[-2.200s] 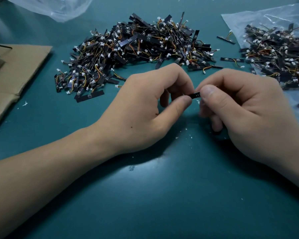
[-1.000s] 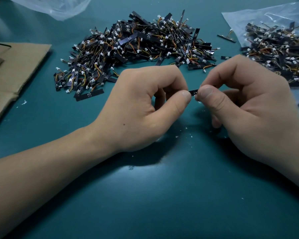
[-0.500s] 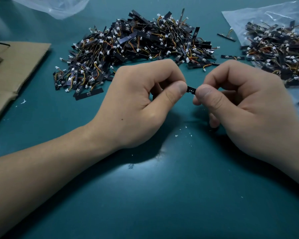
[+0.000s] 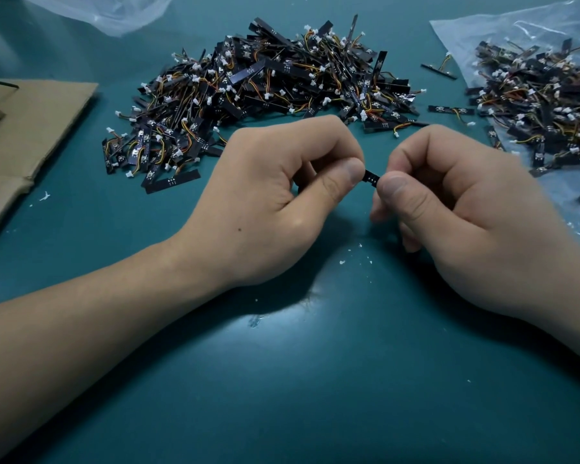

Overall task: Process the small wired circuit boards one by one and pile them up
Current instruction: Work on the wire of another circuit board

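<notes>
Head view: flat brown cardboard (image 4: 31,128) far left on smooth teal counter (image 4: 282,380). Tangled pile of boards (image 4: 265,95) behind hands. Left hand (image 4: 282,202), fingers curled, pinches left end of small black circuit board (image 4: 371,178); long axis left-right, above counter. Right hand (image 4: 466,222) pinches right end. Clear plastic bag (image 4: 516,35) far right.

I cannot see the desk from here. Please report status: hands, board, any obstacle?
Left hand and right hand both pinch one board. Pile behind the hands, heap on bag at right. Nothing in the way.
</notes>
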A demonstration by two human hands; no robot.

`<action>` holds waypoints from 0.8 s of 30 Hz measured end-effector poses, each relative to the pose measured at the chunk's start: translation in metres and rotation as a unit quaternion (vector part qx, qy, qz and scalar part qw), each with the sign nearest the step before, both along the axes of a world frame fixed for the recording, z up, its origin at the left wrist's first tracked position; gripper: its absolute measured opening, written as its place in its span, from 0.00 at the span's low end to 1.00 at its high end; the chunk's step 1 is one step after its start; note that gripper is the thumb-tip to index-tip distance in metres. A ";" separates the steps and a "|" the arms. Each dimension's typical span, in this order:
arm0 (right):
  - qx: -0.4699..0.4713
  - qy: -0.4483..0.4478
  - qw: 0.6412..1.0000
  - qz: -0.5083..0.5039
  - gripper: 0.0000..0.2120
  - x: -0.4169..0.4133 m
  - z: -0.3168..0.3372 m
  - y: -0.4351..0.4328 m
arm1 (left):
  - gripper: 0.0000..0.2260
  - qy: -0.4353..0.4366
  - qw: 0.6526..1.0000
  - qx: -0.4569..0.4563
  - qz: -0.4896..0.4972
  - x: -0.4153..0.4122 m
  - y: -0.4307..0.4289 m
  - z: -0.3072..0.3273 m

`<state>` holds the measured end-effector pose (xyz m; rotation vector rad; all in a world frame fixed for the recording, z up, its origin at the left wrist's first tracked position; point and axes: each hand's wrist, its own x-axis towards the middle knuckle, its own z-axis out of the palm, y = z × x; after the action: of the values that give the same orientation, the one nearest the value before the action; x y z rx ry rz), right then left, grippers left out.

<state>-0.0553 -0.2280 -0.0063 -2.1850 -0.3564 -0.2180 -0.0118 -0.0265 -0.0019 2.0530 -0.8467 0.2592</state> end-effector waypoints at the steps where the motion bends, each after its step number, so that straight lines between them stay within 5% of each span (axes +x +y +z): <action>1: -0.002 -0.001 1.000 0.001 0.07 0.000 0.000 0.000 | 0.07 -0.003 1.000 -0.001 0.000 0.000 0.000 0.000; 12: 0.094 0.017 0.995 0.003 0.06 0.003 0.002 0.000 | 0.08 0.001 1.000 0.014 0.008 0.001 0.000 0.000; 21: 0.049 0.001 0.998 0.032 0.02 0.002 -0.004 -0.003 | 0.07 0.053 0.998 -0.020 0.015 0.003 0.001 -0.001; 24: 0.079 0.020 0.995 0.059 0.11 0.000 -0.004 -0.005 | 0.08 0.072 0.997 -0.028 0.009 0.005 0.002 -0.002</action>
<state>-0.0549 -0.2325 -0.0105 -2.0030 -0.4297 -0.1313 -0.0067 -0.0249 -0.0035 2.0021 -0.7254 0.1416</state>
